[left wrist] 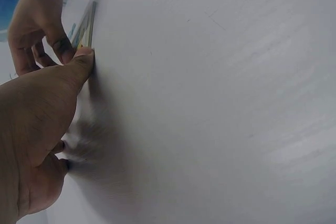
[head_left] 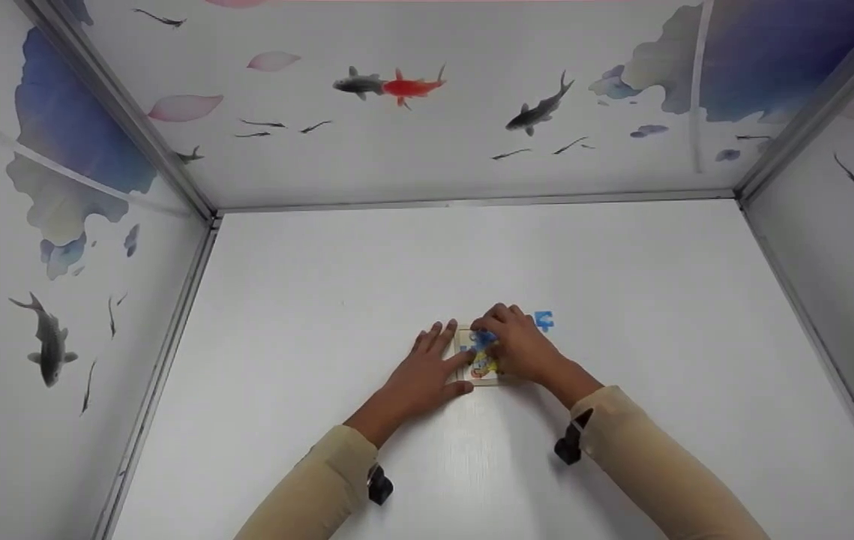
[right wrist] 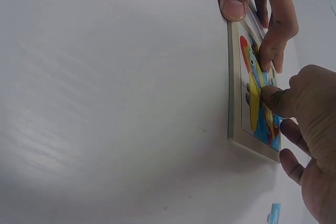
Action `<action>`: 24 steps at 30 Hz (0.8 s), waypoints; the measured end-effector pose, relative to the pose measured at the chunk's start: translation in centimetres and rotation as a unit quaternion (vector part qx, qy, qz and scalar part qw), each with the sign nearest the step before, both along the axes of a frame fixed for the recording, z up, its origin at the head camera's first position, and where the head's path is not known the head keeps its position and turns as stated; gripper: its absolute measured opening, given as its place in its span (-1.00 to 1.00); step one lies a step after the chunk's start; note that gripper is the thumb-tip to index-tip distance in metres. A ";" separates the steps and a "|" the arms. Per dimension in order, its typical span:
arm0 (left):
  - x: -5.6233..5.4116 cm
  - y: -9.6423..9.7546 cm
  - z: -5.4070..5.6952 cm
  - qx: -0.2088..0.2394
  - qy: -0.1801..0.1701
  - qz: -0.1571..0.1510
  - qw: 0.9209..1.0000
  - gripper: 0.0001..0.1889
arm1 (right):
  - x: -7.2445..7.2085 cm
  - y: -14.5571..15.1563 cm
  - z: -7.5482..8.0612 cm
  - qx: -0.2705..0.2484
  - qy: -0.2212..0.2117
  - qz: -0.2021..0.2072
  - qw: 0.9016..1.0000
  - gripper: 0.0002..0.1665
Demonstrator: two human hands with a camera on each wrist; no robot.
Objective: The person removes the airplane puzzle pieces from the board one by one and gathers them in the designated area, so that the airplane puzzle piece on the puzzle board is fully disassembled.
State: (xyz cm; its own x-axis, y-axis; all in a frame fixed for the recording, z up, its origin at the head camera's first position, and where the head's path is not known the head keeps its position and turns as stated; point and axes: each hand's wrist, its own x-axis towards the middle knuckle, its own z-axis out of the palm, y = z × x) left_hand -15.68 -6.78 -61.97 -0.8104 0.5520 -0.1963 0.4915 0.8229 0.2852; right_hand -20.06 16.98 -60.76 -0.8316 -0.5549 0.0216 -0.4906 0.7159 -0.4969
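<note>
A small wooden jigsaw puzzle [right wrist: 237, 87] with a pale frame lies flat on the white table, its picture yellow, blue and red. My left hand [head_left: 421, 375] rests at its left side with the fingers spread. The left thumb [right wrist: 233, 6] touches the frame's near corner and the index finger reaches over the picture. From the right, my right hand [head_left: 522, 346] bends over the puzzle and pinches a blue puzzle piece [head_left: 483, 340] between thumb and fingers, just at the picture's surface. Those fingers partly hide the piece.
One loose blue puzzle piece [head_left: 543, 320] lies on the table [head_left: 307, 300] beyond the right hand. White panels [head_left: 427, 150] printed with fish and petals enclose the table at the back and both sides. Each wrist carries a small black camera [head_left: 567, 450].
</note>
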 end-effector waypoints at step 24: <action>0.0 -0.2 -0.1 0.002 0.004 -0.004 1.000 -0.28 | -0.2 0.1 0.2 -0.013 0.017 0.022 1.000 -0.45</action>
State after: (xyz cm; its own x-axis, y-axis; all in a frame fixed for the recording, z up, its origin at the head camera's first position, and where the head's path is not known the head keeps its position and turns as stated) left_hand -15.64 -6.96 -62.03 -0.8076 0.5589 -0.1883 0.4999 0.8181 0.2843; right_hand -20.23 17.07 -60.56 -0.8044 -0.5905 0.0647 -0.5391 0.6800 -0.4969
